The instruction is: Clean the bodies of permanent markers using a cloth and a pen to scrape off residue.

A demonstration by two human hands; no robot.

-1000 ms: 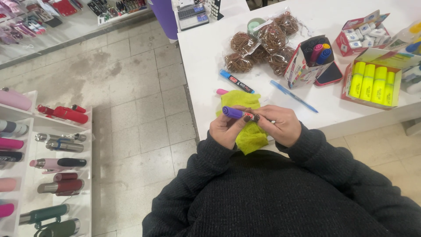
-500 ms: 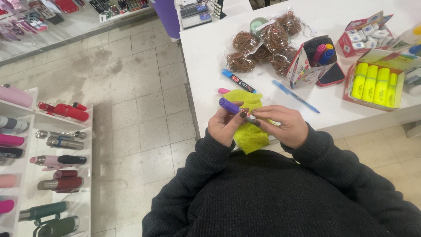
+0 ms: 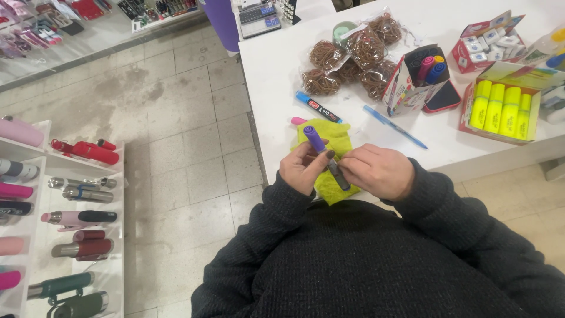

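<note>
Carton point(image 3: 474, 115) holds yellow highlighters point(image 3: 500, 106); open pack point(image 3: 403, 88) holds markers. Purple-capped marker point(image 3: 321, 150) pinched between left hand point(image 3: 306, 171) and right hand point(image 3: 376, 171), both closed on it, over yellow cloth point(image 3: 335, 141) at table point(image 3: 276, 65) edge.

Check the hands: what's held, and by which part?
Both hands hold one purple marker: the left hand pinches its middle, below the purple cap, and the right hand grips its dark lower end, over a yellow-green cloth.

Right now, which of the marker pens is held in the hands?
The purple-capped marker, held between the left hand and right hand; the blue-capped marker lies untouched on the table.
</note>
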